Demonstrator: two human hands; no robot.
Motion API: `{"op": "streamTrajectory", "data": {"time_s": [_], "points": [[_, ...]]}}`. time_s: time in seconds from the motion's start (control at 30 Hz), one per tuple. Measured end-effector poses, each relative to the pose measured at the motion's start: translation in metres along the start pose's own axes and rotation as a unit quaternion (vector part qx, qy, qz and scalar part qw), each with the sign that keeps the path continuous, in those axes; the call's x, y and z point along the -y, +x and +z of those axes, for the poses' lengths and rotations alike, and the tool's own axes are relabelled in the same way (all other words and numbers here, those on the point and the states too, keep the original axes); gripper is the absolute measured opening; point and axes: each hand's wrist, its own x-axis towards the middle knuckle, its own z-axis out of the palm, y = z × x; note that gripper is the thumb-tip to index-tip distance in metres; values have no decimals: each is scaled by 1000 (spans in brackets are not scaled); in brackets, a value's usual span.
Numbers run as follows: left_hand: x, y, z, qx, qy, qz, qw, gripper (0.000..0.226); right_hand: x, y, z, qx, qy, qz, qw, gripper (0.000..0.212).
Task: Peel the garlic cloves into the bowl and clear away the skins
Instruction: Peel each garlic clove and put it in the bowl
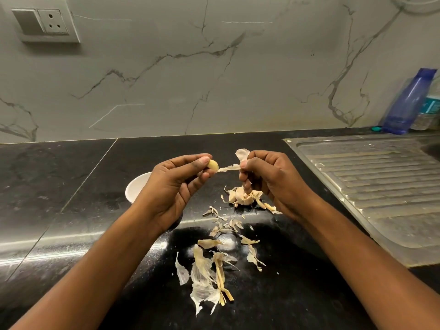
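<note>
While skins point(207, 265) litter the black counter point(71, 186) beside the sink point(371, 186), left grip point(176, 184) pinches clove point(213, 165), right grip point(269, 182) peel point(228, 167).

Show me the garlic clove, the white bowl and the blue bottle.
garlic clove point(212, 165): head view, its bare yellow side.
white bowl point(133, 189): head view, its visible inner wall.
blue bottle point(408, 101): head view, middle of its body.

- A glossy black worktop point(59, 186) runs below a grey wall point(214, 79) veined like marble.
- A white switch-and-socket plate point(45, 22) is fixed to the wall at upper left.
- A ribbed steel draining board point(371, 186) is set into the worktop at right.
- A blue bottle point(409, 103) stands behind the board, with a clear labelled bottle point(428, 110) just beside it and a small teal cap point(377, 129) near its base.
</note>
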Motion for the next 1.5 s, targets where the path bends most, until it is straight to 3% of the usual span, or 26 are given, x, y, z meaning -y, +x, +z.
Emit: {"op": "streamTrajectory", "data": {"time_s": [0.13,0.3,0.43,0.57,0.73,0.87,1.5], "points": [[-1,0,0,-7,-8,2,1000,28,-2,0,-2,-7,-13,-11,1000,22],[0,0,0,-5,-15,-14,1000,31,-4,-2,-3,48,-27,4,998,6],[0,1,1,-18,0,3,1000,25,-3,-5,-6,138,-53,23,989,14],[0,0,0,-3,18,1,1000,22,-2,-7,-4,164,-51,33,985,15],[1,-2,1,9,42,-1,999,19,0,-7,2,106,-54,8,993,28],[4,-3,1,23,76,-6,997,26,-5,-4,5,38,-64,-32,997,25],[10,-4,5,19,-8,-44,999,18,-8,-8,11,18,7,-64,998,17]]}}
